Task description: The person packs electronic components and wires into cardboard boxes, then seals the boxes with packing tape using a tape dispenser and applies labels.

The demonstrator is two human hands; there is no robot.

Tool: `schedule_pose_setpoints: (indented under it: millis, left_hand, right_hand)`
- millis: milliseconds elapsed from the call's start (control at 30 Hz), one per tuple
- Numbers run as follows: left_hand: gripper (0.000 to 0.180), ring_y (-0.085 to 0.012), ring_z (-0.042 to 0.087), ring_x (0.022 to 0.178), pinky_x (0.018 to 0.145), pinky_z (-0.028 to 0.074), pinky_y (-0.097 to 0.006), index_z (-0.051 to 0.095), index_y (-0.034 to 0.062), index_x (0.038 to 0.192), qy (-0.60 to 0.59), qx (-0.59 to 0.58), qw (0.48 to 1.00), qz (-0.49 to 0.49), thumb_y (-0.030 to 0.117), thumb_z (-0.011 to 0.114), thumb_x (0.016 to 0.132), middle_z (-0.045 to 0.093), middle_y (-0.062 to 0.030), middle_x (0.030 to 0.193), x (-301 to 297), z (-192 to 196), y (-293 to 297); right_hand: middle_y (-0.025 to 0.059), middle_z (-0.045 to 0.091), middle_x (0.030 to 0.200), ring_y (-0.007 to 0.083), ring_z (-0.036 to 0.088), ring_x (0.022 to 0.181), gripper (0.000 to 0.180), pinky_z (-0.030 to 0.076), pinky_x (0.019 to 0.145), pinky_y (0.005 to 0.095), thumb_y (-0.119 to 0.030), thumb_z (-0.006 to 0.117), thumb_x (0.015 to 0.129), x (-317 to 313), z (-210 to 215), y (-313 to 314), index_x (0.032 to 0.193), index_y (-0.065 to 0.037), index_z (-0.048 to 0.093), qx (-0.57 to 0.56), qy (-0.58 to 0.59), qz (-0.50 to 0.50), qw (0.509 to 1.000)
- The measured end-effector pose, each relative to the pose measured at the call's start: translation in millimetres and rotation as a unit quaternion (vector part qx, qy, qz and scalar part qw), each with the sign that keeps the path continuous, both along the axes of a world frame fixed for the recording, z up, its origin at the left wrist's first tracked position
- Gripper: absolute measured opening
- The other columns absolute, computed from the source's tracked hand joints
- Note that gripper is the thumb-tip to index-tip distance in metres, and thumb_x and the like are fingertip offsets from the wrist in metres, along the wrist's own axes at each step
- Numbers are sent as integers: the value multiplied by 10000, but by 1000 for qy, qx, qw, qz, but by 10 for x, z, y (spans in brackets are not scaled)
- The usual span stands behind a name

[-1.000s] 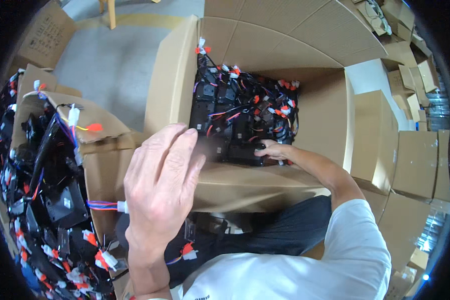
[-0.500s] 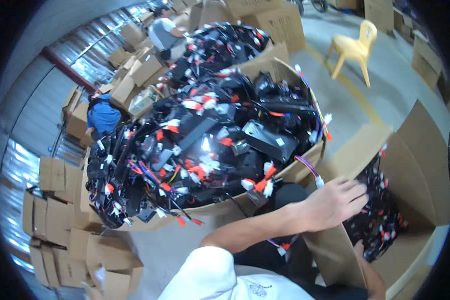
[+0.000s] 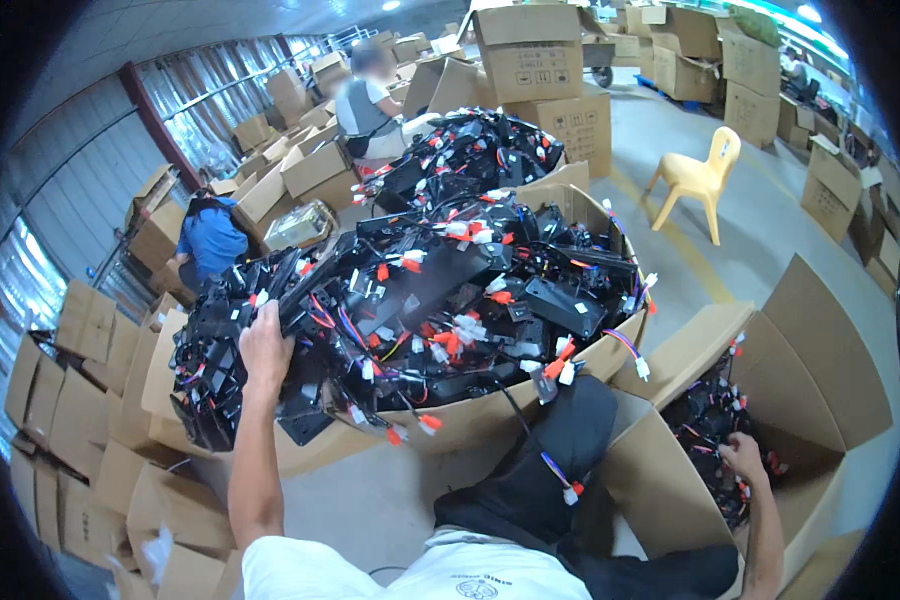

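Note:
A heaped mass of black plastic electronic units with cables and red and white connectors [image 3: 440, 300] fills a large cardboard box [image 3: 470, 420] before me. My left hand [image 3: 266, 345] is at the left side of this heap, its fingers closed beside a long black unit [image 3: 310, 290]; what they grip is hard to make out. At the lower right, an open cardboard box [image 3: 660, 490] holds more dark cabled parts [image 3: 705, 420]. My right hand [image 3: 742, 457] reaches into it, fingers drawn together among the cables; what they pinch is too small to name.
A cable with connectors [image 3: 560, 480] hangs from the heap over my dark trouser leg [image 3: 560, 430]. Stacked cartons [image 3: 80, 410] stand at left. Beyond the heap are two people, one in grey [image 3: 365, 110], one in blue [image 3: 210, 240]. A yellow chair [image 3: 695, 180] stands far right.
My left hand has swung from the right box's edge across to the left side of the heap. My right hand, earlier mostly hidden low in the right box, now shows. The view has tilted up.

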State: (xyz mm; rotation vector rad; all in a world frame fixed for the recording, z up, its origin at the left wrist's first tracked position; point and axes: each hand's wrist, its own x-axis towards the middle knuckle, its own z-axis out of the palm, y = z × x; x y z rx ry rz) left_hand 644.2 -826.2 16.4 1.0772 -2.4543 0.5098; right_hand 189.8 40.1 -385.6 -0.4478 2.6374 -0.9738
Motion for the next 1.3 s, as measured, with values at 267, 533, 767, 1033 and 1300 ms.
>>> schedule_pose_setpoints:
  millis: [267,533,767,1033,1300]
  left_hand:
    - [436,-442,723,1355,1011,619,-534,668,-19,1311,77,-122,962,-232,-23,767,887,761,-220,1370,-278,709,646]
    - [293,-448,791,1223,1005,662,-496,718,-14,1159,192,-130,890,-392,-69,800,884,775,-225,1317,-478,558,1124]
    - [320,-394,755,1377,1119,662,-506,735,30,1154,51,-22,694,-718,52,887,873,748,-192,1378,-870,70,2174]
    - [807,-498,754,1296,1093,601,-567,692,-100,1394,-66,299,899,-313,651,717,1098,775,-352,1344,-3049,-537,1785]
    - [1039,-416,769,1275,1067,615,-516,473,-30,1675,46,174,939,-293,314,1015,858,736,-297,1405,-3796,-1119,2140]
  right_hand:
    - [184,852,1202,225,813,1113,430,637,1005,410,-203,848,1042,923,2271,-1899,1387,38,763,-191,41,85,977]
    - [290,674,1574,325,679,1475,829,571,1220,465,-368,826,1121,1889,3296,-4031,1738,36,447,-421,-34,228,878]
    - [113,817,1343,216,799,1232,546,658,1089,432,-270,880,1049,2406,3401,-4268,1498,-31,682,-581,-348,63,733]
    - [107,814,1365,253,806,1227,379,654,1089,448,-287,715,1151,2298,3009,-2768,1445,-47,701,-743,-110,-202,629]
    - [21,771,1231,94,691,972,418,515,805,271,-208,893,1071,2620,2838,-2194,1387,-58,663,-678,-24,-266,685]
